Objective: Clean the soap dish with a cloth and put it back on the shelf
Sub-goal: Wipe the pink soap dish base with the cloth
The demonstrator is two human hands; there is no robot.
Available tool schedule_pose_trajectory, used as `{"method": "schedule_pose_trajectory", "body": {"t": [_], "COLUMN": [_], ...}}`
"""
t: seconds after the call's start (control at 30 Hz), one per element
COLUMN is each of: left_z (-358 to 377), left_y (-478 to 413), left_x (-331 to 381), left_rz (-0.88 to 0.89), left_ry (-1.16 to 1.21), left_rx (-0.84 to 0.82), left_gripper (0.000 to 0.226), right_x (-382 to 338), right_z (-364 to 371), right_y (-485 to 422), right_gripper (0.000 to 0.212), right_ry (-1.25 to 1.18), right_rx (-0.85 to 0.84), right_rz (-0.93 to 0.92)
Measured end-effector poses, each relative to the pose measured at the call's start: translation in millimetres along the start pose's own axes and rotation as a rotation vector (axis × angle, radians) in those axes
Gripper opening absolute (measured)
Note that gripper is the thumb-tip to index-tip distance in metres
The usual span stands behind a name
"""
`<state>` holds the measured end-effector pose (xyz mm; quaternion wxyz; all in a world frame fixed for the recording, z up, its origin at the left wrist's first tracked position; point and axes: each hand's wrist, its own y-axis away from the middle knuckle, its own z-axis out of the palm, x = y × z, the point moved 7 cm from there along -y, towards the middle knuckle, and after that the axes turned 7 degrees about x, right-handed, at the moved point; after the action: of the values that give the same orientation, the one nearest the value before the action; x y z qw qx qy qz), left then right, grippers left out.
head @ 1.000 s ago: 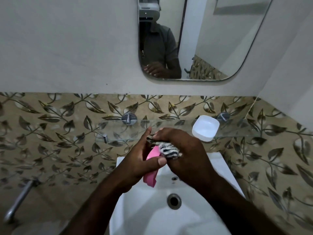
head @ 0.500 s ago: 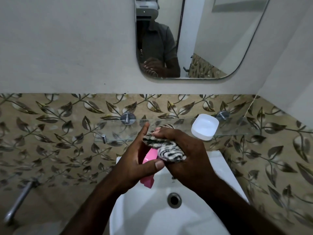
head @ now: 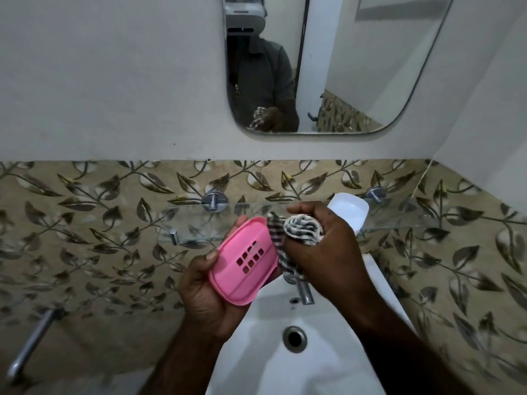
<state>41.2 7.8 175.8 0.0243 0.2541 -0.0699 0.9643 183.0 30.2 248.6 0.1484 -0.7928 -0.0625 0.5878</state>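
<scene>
Since 1 s ago I am turning the pink soap dish (head: 246,259) face-up, its drain slots now showing, and drawing the cloth off to its right edge. Nearest, above the white sink (head: 256,352), my left hand (head: 209,295) is cupping the dish, fingers closed around its rim. My right hand (head: 322,246) is bunching the striped cloth (head: 302,228) in a closed fist. Beyond, the glass shelf (head: 399,216) is carrying 1 white tray (head: 352,210). Wiping looks unfinished; returning the dish remains.
</scene>
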Motion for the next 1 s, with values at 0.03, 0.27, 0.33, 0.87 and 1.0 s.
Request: {"method": "schedule_pose_trajectory", "body": {"t": [0.03, 0.27, 0.33, 0.87, 1.0], "left_z": [2, 7, 11, 10, 9], "left_y": [-1, -1, -4, -9, -8], "left_x": [-4, -19, -19, -11, -14], "left_rz": [-0.021, -0.077, -0.118, -0.157, -0.161], "left_ry": [-0.012, 0.037, 0.117, 0.095, 0.122], "left_rx": [-0.019, -0.023, -0.054, 0.039, 0.082], "left_gripper": [0.082, 0.087, 0.081, 0.059, 0.055], "right_x": [-2, -13, -24, -49, -36], "right_z": [7, 21, 29, 63, 49], "right_y": [4, 8, 16, 48, 23], "right_gripper": [0.035, 0.028, 0.03, 0.029, 0.026], "right_ry": [0.071, 0.383, 0.42, 0.48, 0.499], "right_rx": [-0.045, -0.063, -0.121, -0.422, -0.284], "right_rz": [-0.028, -0.167, -0.265, -0.567, -0.473]}}
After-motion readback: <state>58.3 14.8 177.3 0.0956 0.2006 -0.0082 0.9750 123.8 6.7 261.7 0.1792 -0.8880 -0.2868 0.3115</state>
